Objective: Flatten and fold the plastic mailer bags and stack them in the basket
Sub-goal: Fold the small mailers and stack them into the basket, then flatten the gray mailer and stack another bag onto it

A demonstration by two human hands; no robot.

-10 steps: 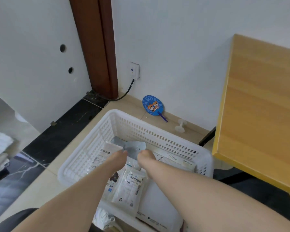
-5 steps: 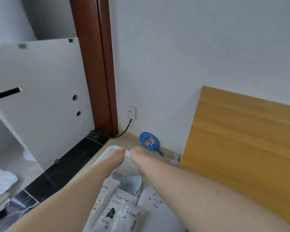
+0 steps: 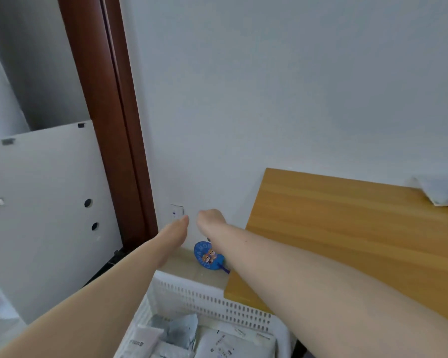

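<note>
Below, pale mailer bags (image 3: pixel 181 332) (some labelled) overlap in the basket (image 3: pixel 217 303).

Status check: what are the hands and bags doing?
Left hand open, empty. Right hand fingers hidden. Mailer bags in basket. Nothing blocking.

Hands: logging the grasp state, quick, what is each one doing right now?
Left hand: empty, fingers hidden, cannot tell.
Right hand: looks curled, empty, cannot tell.
</note>
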